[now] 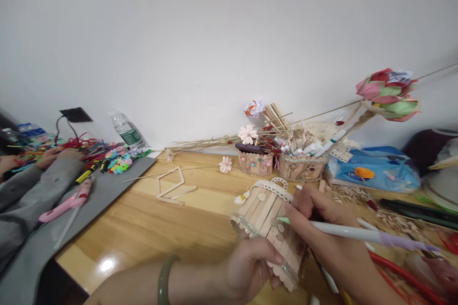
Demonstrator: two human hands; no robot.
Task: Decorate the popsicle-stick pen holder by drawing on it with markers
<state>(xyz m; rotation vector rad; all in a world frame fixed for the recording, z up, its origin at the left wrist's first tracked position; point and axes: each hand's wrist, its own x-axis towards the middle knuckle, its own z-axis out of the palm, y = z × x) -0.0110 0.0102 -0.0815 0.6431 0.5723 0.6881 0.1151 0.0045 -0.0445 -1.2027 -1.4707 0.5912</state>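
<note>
My left hand [252, 259] is closed on the lower edge of a craft-stick ornament [263, 207], tilted above the table. Lace trim and a small loop run across its top, a shiny strip lies lower down, and small pale pieces sit on its face. In my right hand [336, 255] is a white marker [345, 232], its pale green tip [284, 220] at the ornament's right side; whether the tip touches is unclear. The marker's rear part is lavender. A short white piece shows beside my right index finger. A green bangle [164, 279] circles my left wrist.
Two craft-stick baskets [255, 164] stand by the wall, one full of markers. Zigzag sticks [175, 186] lie left on the wooden table. A blue tissue pack [375, 171] and wood scraps are right. Another person's sleeves [46, 200] and a pink glue gun [67, 205] are far left.
</note>
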